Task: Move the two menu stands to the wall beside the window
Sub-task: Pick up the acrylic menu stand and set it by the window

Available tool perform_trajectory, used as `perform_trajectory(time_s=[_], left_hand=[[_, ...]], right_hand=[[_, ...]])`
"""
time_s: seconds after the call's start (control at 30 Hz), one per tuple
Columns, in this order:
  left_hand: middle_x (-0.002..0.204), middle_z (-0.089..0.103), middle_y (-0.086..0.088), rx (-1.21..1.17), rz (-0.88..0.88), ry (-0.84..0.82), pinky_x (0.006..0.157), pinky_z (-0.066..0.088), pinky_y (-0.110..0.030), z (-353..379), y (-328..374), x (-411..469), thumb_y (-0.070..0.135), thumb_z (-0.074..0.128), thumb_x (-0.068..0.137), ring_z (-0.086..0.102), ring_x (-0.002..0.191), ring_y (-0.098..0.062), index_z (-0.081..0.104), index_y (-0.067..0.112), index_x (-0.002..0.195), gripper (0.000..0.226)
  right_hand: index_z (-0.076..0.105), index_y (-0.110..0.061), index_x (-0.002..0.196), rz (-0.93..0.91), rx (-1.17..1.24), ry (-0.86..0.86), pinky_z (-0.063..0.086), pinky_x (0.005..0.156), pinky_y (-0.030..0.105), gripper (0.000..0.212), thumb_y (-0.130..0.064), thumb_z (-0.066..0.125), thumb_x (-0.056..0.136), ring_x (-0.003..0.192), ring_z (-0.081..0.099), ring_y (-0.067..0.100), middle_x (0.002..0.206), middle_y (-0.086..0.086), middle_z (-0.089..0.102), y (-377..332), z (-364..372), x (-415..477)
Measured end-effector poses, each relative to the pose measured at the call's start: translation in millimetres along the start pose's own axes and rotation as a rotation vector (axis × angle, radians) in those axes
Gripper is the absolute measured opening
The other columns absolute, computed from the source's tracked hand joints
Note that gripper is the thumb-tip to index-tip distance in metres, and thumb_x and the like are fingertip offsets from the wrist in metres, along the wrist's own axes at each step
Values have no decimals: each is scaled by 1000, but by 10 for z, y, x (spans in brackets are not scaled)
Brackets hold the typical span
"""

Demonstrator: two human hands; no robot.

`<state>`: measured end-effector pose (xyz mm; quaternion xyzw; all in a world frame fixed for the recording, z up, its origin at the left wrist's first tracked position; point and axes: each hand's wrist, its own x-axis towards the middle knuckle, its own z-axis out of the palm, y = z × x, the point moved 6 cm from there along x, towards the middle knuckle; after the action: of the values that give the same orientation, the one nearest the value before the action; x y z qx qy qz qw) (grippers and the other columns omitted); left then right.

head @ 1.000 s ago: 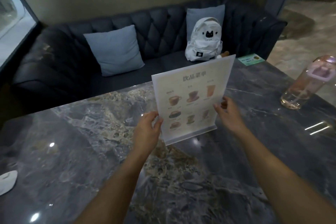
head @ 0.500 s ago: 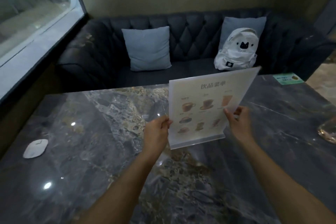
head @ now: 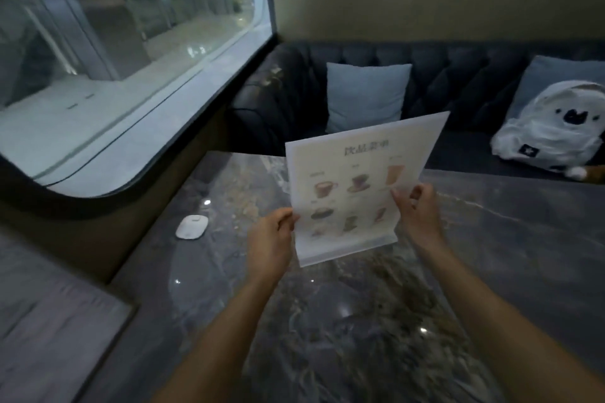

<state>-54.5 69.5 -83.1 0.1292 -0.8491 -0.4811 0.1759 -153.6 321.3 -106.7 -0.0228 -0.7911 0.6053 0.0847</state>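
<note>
menu stand [head: 353, 193] tilted, above table [head: 491, 255]; left hand [head: 270, 240], right hand [head: 420, 214] gripping edges

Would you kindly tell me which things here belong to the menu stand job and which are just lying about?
Job: menu stand, held by the left hand and right hand; window.
Lying about: white pad on the table; cushion; backpack.

Only one clear acrylic menu stand with a drinks card [head: 353, 193] shows; its small print is too blurred to read. Behind it, the right hand's fingers [head: 413, 195] are partly hidden. To its right, the white cat-face backpack [head: 553, 134] and second pale blue cushion [head: 556, 75] are cut off by the frame edge.
</note>
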Motion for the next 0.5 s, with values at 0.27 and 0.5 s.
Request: perform_trajectory(time_s=[0.27,0.5], left_hand=[[85,71,-17,17,-112,207,77,55,-45,-1155,-563,77,4,55,85,64,77,-29,71,4,88,16],[85,73,-5,67,-191,356,72,56,-35,-2023,-1070,56,9,56,86,65,73,-17,72,12,87,17]], right_hand=[[36,-15,111,-59,37,-112,40,57,24,36,-36,54,87,76,55,14,92,-5,52,-492,1377,-230],[34,-23,106,-37,139,-304,48,62,28,39,-46,56,83,82,58,11,94,-6,53,-748,2531,-482]])
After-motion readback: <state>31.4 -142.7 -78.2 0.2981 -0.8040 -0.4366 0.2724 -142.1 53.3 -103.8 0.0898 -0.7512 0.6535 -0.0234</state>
